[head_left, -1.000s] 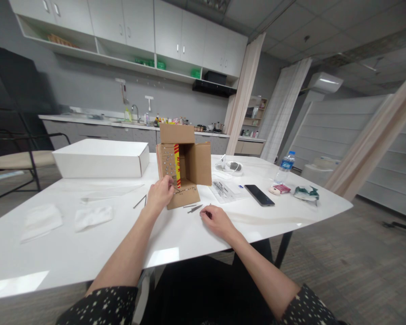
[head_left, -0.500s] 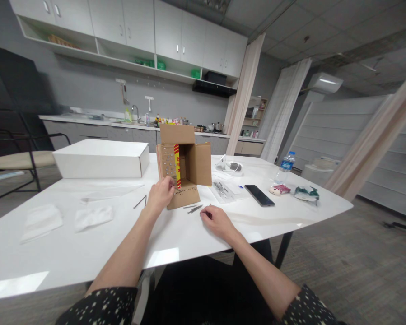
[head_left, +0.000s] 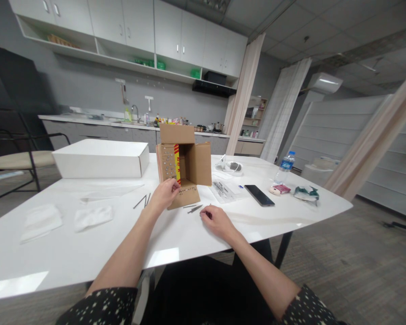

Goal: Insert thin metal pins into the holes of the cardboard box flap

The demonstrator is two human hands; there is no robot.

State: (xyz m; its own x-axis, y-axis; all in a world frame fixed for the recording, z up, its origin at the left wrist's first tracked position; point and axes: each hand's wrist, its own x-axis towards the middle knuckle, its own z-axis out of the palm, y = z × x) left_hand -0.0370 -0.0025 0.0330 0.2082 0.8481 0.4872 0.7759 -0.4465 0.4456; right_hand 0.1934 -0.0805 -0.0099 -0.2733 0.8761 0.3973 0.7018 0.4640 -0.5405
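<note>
Working, apparently, on the front flap of the open brown cardboard box (head_left: 189,166) on the glossy white table (head_left: 70,257), left hand (head_left: 165,196) bunched, right hand (head_left: 219,221) loosely curled, grips unclear, next needing steady fingertips.

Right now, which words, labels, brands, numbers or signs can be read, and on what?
None reads clearly.
Yellow-and-red strip on the cardboard box: red marks, too blurred to read.
Blue label on the bottle: pale marks, too small.
Pink-and-white packet: nothing legible.
</note>
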